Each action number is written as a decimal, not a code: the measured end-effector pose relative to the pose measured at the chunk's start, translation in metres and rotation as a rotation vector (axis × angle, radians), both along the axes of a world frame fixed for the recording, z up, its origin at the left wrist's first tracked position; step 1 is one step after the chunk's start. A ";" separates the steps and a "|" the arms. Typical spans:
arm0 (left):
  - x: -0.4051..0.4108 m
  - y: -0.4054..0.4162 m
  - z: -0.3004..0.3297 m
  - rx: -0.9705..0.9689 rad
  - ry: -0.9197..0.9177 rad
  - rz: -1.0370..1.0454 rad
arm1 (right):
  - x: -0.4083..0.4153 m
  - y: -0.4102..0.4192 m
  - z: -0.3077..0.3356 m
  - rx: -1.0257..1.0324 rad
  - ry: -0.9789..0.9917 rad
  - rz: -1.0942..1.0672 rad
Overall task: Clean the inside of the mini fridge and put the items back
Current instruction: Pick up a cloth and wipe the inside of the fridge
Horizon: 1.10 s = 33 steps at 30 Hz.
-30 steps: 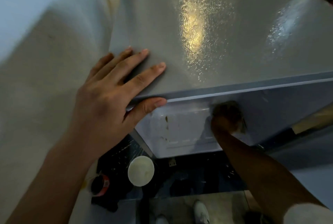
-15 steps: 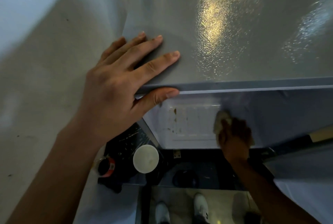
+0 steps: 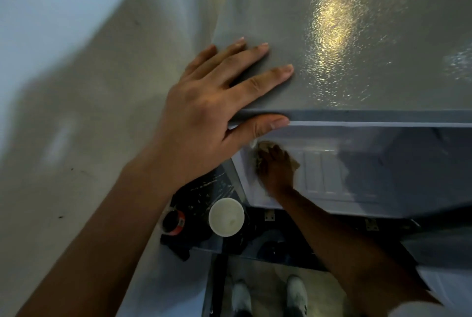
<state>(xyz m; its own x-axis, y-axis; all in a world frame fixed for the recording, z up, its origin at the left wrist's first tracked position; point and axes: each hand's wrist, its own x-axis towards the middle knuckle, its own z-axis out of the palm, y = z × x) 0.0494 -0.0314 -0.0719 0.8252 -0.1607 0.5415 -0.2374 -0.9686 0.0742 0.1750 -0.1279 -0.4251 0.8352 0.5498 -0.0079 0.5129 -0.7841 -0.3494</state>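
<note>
Inside fridge (image 3: 357,176) | right hand (image 3: 277,168) presses cloth (image 3: 263,149) | left hand (image 3: 204,112) braces top

Upper right, the mini fridge (image 3: 357,35) top is pebbled grey with yellow glare, its interior pale white; below, a tan cloth (image 3: 265,149), a cream round lid (image 3: 226,217) and 2 white shoes (image 3: 296,293).

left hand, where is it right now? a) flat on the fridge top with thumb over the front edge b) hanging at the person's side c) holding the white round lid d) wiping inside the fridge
a: the left hand lies spread on the fridge top, thumb hooked over its front edge, while the right hand presses a cloth inside.
</note>
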 end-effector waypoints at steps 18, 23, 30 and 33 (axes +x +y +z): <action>0.002 -0.001 -0.002 -0.030 -0.018 -0.010 | -0.013 -0.014 -0.007 -0.069 -0.036 -0.103; 0.003 0.000 -0.001 -0.031 -0.014 -0.017 | -0.053 -0.019 -0.007 -0.141 -0.007 0.043; 0.004 0.000 -0.003 -0.027 -0.042 -0.022 | 0.012 -0.059 -0.010 -0.126 -0.022 -0.230; 0.004 0.000 -0.002 -0.027 -0.035 -0.025 | 0.008 -0.042 -0.002 -0.123 -0.006 -0.201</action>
